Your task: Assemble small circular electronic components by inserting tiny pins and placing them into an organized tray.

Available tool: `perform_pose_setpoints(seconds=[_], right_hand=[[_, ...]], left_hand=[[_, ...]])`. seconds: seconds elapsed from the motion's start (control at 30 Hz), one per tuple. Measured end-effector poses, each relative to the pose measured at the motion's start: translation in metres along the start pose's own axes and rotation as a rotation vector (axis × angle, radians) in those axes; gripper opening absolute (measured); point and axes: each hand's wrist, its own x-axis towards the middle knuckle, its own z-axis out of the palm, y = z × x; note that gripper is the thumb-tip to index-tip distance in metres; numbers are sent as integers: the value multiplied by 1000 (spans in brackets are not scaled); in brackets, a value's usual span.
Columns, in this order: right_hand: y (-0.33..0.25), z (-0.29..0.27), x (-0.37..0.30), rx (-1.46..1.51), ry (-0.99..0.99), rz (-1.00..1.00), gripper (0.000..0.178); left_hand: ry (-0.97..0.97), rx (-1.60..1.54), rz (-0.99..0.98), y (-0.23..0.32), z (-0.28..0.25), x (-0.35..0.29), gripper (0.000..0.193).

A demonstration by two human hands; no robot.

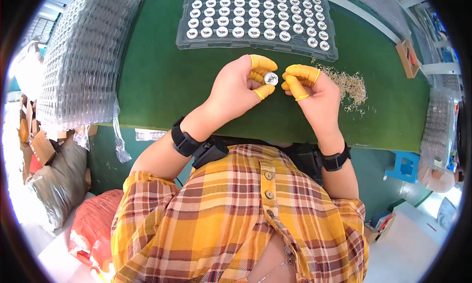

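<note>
Left hand (pixel 236 89): my grip is clenched on a small round silver part (pixel 271 78), pinched between capped thumb and fingertips, face turned up so I can see it.
Right hand (pixel 314 94): just beside the part, holding nothing I can make out; capped fingertips (pixel 297 86) curled toward it.
Finger cots: yellow, likely to keep skin off the metal.
Tray (pixel 255 42): beyond the part, cells filled with like parts.
Loose bits (pixel 346 84): heaped right of the part on the green tabletop (pixel 162 81).
Stacked clear trays (pixel 81 57): far left of the part.

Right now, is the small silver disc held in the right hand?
No, the left hand pinches the small silver disc; the right hand is beside it.
</note>
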Motion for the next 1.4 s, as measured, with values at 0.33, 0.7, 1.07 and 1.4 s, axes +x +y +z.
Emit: perform_pose_setpoints(seconds=[0.33, 0.7, 1.07, 1.4], right_hand=[[6, 2, -6, -126, 40, -105, 18], [8, 0, -6, -227, 39, -185, 17], [11, 0, -4, -315, 81, -320, 17], [4, -3, -4, -466, 66, -448, 18]], left_hand=[[14, 164, 22, 0, 4, 0, 33], [-7, 268, 2, 9, 4, 0, 31], [-19, 206, 0, 6, 5, 4, 30], [-7, 264, 26, 11, 7, 4, 29]])
